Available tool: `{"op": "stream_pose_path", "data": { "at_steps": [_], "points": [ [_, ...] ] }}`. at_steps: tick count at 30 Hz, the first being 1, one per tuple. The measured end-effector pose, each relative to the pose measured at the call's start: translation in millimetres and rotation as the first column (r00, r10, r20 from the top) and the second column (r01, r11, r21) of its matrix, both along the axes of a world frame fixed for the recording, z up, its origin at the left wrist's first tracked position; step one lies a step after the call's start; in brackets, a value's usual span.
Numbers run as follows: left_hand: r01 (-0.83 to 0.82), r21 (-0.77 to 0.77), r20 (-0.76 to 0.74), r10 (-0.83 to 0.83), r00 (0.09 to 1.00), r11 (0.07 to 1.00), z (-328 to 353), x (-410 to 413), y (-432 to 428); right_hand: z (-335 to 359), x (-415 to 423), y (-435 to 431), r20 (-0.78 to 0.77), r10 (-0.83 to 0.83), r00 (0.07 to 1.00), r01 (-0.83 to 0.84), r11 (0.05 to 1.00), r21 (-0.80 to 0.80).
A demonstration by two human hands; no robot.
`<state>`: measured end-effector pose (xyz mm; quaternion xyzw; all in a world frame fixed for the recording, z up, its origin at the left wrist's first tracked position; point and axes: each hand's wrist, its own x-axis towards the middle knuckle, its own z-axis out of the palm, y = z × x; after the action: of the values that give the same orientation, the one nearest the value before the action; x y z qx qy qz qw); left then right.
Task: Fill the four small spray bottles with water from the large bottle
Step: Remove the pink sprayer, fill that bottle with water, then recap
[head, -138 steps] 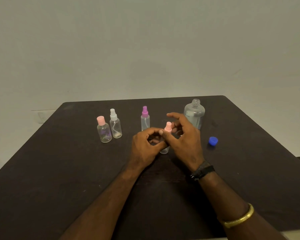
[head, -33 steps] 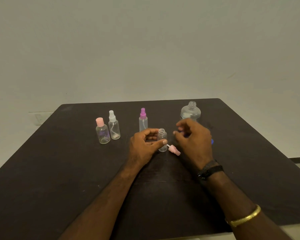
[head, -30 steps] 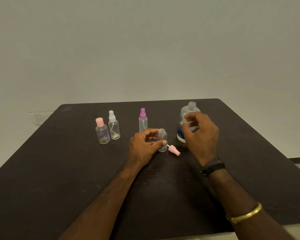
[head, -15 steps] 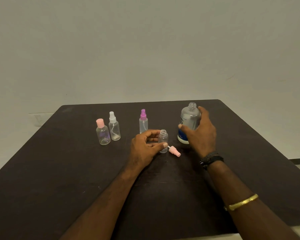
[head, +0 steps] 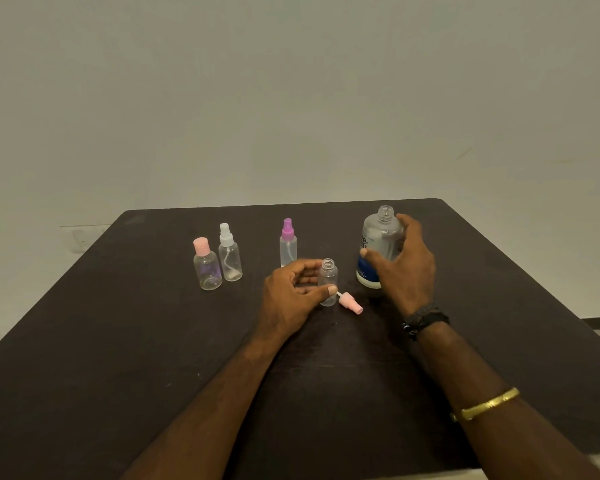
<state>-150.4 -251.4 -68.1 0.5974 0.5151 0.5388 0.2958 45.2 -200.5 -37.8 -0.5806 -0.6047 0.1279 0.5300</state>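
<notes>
My left hand pinches a small clear bottle that stands upright with its neck uncapped near the table's middle. Its pink spray top lies on its side just right of it. My right hand grips the large clear bottle, which has no cap and a blue label band at its base. Further left stand three capped small bottles: a purple-topped one, a white-topped one and a round pink-capped one.
Everything stands on a dark table whose far edge meets a plain pale wall. A wall socket shows beyond the left corner. I wear a black wristband and a gold bangle on the right arm.
My right hand took the pink spray top off the small bottle, laid it on the table, then moved right and closed round the large bottle. The left hand stayed on the small bottle.
</notes>
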Motion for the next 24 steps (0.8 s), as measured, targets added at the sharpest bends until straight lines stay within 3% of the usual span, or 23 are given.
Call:
{"op": "stream_pose_path", "data": {
  "at_steps": [9, 24],
  "points": [
    [0.001, 0.016, 0.038, -0.002, 0.999, 1.000, 3.4, 0.6, -1.9, -1.1, -0.2, -4.3, 0.036, 0.073, 0.997, -0.075, 0.995, 0.064],
    [-0.030, 0.092, 0.026, 0.028, 0.999, 0.995, 6.7, 1.1, -4.9, -0.6, 8.1, -9.1, 0.330, 0.168, 0.929, -0.251, 0.940, 0.229]
  ]
}}
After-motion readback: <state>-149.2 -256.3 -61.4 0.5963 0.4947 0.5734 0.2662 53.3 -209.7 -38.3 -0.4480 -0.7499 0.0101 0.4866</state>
